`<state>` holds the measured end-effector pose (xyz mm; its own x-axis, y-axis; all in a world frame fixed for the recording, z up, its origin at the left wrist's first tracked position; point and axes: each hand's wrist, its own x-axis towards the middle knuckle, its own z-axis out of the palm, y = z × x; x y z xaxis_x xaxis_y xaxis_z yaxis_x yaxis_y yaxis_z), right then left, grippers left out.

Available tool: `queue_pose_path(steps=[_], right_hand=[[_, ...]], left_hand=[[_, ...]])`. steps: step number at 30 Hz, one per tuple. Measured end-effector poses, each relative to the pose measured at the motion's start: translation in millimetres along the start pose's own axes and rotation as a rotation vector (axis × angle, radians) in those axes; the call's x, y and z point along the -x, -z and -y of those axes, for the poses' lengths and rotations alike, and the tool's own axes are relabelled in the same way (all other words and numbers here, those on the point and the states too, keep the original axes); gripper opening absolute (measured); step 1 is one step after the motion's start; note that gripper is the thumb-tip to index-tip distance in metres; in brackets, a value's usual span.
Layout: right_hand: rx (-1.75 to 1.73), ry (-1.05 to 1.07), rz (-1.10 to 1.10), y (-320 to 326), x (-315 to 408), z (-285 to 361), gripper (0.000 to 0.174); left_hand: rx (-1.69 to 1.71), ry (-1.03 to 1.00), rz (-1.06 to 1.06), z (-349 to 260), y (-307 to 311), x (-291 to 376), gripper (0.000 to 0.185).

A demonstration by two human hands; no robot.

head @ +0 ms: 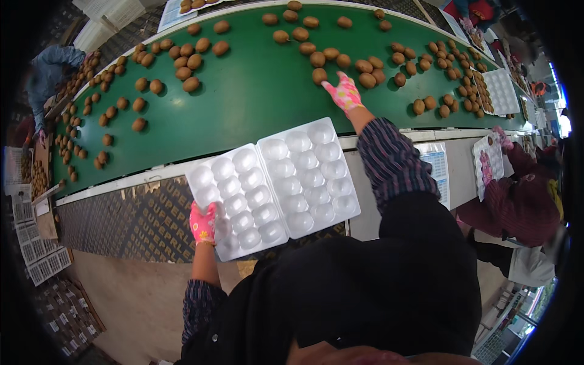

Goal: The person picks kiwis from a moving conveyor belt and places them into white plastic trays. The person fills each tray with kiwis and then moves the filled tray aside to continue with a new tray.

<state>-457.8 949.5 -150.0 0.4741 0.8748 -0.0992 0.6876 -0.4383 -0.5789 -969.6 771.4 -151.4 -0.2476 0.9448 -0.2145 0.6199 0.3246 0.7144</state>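
My left hand (203, 224), in a pink patterned glove, grips the left edge of a white plastic fruit tray (277, 191). The tray is a folded-open sheet of two halves with rounded hollows, and no fruit sits in it. It lies tilted at the near edge of a green conveyor belt (237, 114). Over the belt, my right hand (345, 93), gloved alike, has its thumb and fingers apart. One fingertip is right at a brown kiwifruit (319, 76); whether it touches cannot be told. A cluster of kiwifruit (367, 80) lies just right of that hand.
Many loose kiwifruit (187, 64) are spread along the belt. At right, a co-worker (520, 200) holds another tray (482, 159); a further tray (501, 91) lies on the belt. Another person (50, 77) leans in at far left. White crates (39, 246) stand lower left.
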Motion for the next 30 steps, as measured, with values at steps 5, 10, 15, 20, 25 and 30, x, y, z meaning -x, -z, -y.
queue_pose_path(steps=[5,10,15,20,25,30], right_hand=[[0.179,0.233,0.022,-44,-43,7,0.059],[0.386,0.350,-0.683,-7,-97,-69,0.031],[0.747,0.011,-0.282,40,-156,-131,0.051],[0.170,0.118,-0.308,64,-143,-110,0.053],[-0.900,0.217,-0.131,76,-74,-74,0.054],[-1.407,0.095,0.180,88,36,-8,0.054]], left_hand=[[-0.013,0.024,0.021,0,-6,-6,0.046],[-0.014,0.021,0.013,10,-3,-6,0.046],[0.076,0.012,0.023,20,-8,-7,0.043],[-0.025,0.074,0.036,7,-2,-3,0.043],[0.058,-0.003,0.040,12,-4,-3,0.046],[-0.087,-0.305,-0.118,-2,3,-9,0.060]])
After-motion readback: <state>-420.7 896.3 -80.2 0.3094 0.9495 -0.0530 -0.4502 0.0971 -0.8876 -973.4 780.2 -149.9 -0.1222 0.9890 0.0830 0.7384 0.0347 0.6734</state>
